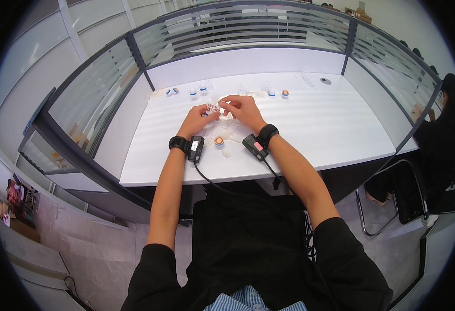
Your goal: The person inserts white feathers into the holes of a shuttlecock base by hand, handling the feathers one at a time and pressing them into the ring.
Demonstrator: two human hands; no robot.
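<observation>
My left hand [196, 121] is closed round a small ribbed cup [212, 108], whitish and see-through, with a bit of blue at its lower end. Close by on its right, my right hand [245, 110] has thumb and fingertips drawn together near the cup's rim. Whatever sits in that pinch is too small to make out. On the desk below the hands stands a small round white piece with an orange-brown top [219, 141]. Crumpled clear film [232, 132] lies around it and under my hands.
Farther back on the white desk [331, 129] stand several small white pieces with blue bands [193, 94], and another orange-topped piece [285, 94]. Low partitions [248, 61] close in the back and sides. Cables hang from the black wrist devices [255, 147]. A person in black [440, 140] sits at right.
</observation>
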